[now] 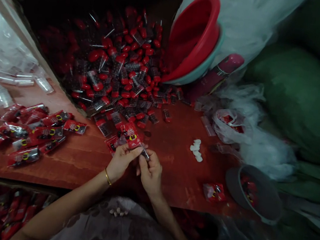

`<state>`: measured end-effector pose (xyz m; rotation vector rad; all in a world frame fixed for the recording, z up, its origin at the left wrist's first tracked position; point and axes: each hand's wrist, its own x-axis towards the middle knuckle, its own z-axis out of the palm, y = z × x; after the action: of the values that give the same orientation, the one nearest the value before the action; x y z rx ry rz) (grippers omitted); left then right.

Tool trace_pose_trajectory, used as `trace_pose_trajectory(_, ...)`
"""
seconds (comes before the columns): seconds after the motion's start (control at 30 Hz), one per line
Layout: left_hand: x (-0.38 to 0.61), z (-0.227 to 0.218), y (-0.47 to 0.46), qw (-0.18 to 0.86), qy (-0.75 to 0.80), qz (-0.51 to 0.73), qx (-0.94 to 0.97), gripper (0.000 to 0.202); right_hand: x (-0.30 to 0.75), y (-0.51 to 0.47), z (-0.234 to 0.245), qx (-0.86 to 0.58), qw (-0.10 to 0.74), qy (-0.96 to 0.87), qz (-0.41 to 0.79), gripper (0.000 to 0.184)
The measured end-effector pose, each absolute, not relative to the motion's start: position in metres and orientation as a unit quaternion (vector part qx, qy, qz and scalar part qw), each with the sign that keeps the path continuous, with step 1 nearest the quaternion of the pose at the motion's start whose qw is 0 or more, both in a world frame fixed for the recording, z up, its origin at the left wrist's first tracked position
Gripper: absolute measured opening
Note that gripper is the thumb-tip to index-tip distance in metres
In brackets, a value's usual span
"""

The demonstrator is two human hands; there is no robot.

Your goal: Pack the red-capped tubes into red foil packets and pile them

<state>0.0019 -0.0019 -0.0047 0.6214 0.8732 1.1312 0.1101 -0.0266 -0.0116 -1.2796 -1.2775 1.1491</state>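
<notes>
My left hand (pixel 119 161), with a gold bangle on its wrist, pinches a small red packet with a black and yellow mark (pixel 131 135) by its lower end. My right hand (pixel 150 171) is closed beside it, its fingertips on a small dark clear-wrapped piece (pixel 145 154) at the packet's lower corner. Both hands hover over the red wooden table (pixel 170 156), just in front of a heap of red-capped dark pieces in clear wrappers (pixel 125 73) that spills out of a cardboard box (pixel 34 9).
Finished red packets (pixel 31 132) lie in a pile at the left. Small white tablets (pixel 196 149) sit to the right of my hands. A grey bowl (pixel 258 193) stands at the right edge, red and teal basins (pixel 195 39) lean behind, and clear bags (pixel 8 52) lie far left.
</notes>
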Motion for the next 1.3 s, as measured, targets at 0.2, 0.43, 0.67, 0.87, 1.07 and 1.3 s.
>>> trace_pose_trajectory(0.2,-0.003,0.004,0.001,0.698,0.413,0.519,0.271,0.037,0.106,-0.028,-0.012,-0.489,0.484,-0.505,0.521,0.024)
trace_pose_trajectory(0.43,0.007,0.011,0.003,0.74,0.436,0.429,0.28,0.037,0.104,-0.042,-0.02,-0.525,0.482,-0.505,0.487,0.025)
trace_pose_trajectory(0.67,0.02,0.015,-0.018,0.705,0.46,0.415,0.346,0.042,0.104,-0.054,-0.027,-0.526,0.537,-0.447,0.485,0.024)
trace_pose_trajectory(0.87,0.018,0.014,-0.025,0.655,0.434,0.516,0.342,0.047,0.113,-0.05,-0.012,-0.489,0.535,-0.489,0.485,0.022)
trace_pose_trajectory(1.07,0.03,0.014,-0.04,0.661,0.435,0.482,0.377,0.042,0.123,-0.065,-0.01,-0.514,0.547,-0.49,0.443,0.023)
trace_pose_trajectory(1.3,0.043,0.015,-0.052,0.621,0.45,0.519,0.377,0.034,0.142,-0.076,-0.01,-0.488,0.534,-0.531,0.441,0.021)
